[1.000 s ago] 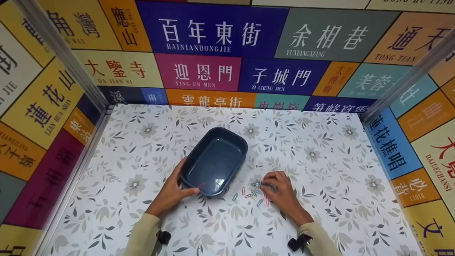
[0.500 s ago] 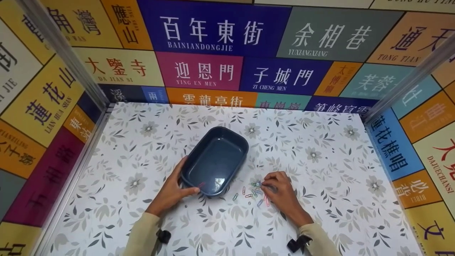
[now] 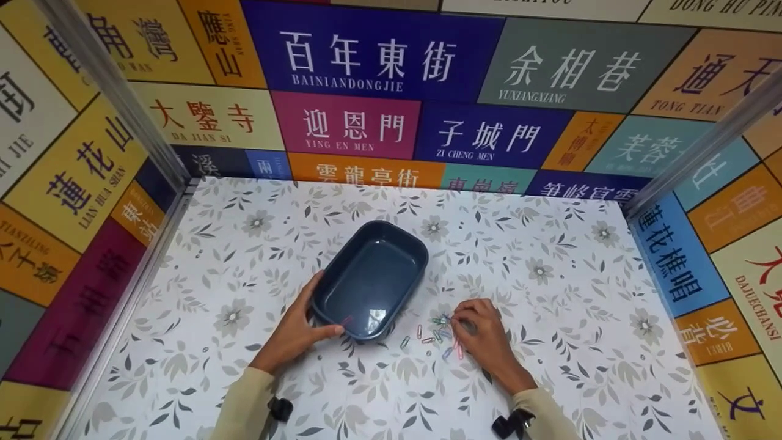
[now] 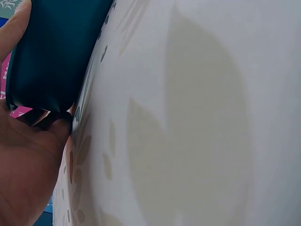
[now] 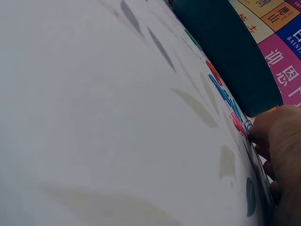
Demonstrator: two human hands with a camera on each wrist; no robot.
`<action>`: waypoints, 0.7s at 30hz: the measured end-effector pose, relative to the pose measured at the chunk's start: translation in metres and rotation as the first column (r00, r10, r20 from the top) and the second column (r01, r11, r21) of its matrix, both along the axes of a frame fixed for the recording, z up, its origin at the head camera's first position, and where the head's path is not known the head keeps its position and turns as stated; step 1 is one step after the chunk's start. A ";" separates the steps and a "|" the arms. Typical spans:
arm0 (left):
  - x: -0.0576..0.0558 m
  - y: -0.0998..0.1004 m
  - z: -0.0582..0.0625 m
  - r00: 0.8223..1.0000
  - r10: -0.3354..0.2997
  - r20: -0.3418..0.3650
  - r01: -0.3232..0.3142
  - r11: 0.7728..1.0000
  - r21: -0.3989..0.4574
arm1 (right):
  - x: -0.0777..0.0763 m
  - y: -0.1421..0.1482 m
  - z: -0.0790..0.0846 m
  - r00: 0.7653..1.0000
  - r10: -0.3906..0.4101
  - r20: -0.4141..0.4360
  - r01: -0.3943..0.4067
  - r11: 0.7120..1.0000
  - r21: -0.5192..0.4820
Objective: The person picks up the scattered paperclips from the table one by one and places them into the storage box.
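Observation:
A dark blue rectangular tray [image 3: 372, 275] lies slanted on the patterned surface, with one pink paper clip [image 3: 347, 321] inside at its near end. My left hand [image 3: 296, 333] grips the tray's near left corner, thumb over the rim and fingers round the outer side. To the right of the tray, several coloured paper clips [image 3: 429, 340] lie in a loose pile. At the pile's right edge, my right hand [image 3: 486, 336] has thumb and fingertips brought together low on the surface. In the right wrist view a blue paper clip [image 5: 248, 125] shows at these fingertips, pinched and partly hidden.
A white tabletop [image 3: 550, 330] with a grey leaf print lies under everything. Upright panels with colourful lettering [image 3: 348, 125] enclose it at the back and both sides. Dark wrist cameras [image 3: 513, 423] are strapped over the sleeves.
The view has shifted slightly. Both hands keep nearly the same place; the right fingertips stay at the pile's edge, and the tray has not moved on the table.

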State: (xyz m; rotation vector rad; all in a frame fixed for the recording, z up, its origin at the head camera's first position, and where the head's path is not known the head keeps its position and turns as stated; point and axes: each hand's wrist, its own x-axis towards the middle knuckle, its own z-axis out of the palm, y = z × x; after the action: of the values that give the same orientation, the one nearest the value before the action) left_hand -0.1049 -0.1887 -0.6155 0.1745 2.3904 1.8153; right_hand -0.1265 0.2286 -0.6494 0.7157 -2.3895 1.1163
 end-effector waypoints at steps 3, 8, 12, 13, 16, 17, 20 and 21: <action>0.000 0.000 0.000 1.000 -0.004 0.005 0.004 1.000 0.012 | 0.000 0.000 -0.001 1.000 -0.006 -0.013 0.006 1.000 0.009; 0.001 0.000 -0.001 1.000 0.005 0.009 -0.005 1.000 0.006 | 0.000 -0.002 0.000 1.000 -0.016 -0.001 0.016 1.000 -0.001; 0.002 0.000 -0.002 1.000 0.008 0.013 -0.009 1.000 0.018 | 0.002 -0.002 0.000 1.000 0.001 0.020 0.000 1.000 -0.028; 0.003 0.000 -0.002 1.000 0.012 0.013 -0.012 1.000 0.015 | 0.002 -0.002 0.001 1.000 0.008 0.022 -0.007 0.999 -0.038; 0.003 0.000 -0.003 1.000 0.018 0.011 -0.018 1.000 0.001 | 0.002 -0.001 0.002 0.999 0.031 0.038 -0.028 0.997 -0.078; 0.003 0.000 -0.003 1.000 0.019 0.010 -0.019 1.000 -0.003 | 0.002 -0.001 0.002 0.998 0.036 0.044 -0.032 0.995 -0.093; 0.001 0.000 -0.003 1.000 0.015 0.001 -0.015 1.000 0.001 | 0.002 0.000 0.005 0.996 0.050 0.071 -0.040 0.989 -0.140; 0.001 0.000 -0.003 1.000 0.014 -0.002 -0.014 1.000 0.002 | 0.001 0.000 0.007 0.995 0.051 0.081 -0.038 0.988 -0.153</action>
State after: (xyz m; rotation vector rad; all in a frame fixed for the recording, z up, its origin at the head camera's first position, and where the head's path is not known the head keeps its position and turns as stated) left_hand -0.1043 -0.1888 -0.6184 0.1596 2.3968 1.8250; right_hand -0.1252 0.2281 -0.6426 0.6863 -2.3364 1.3549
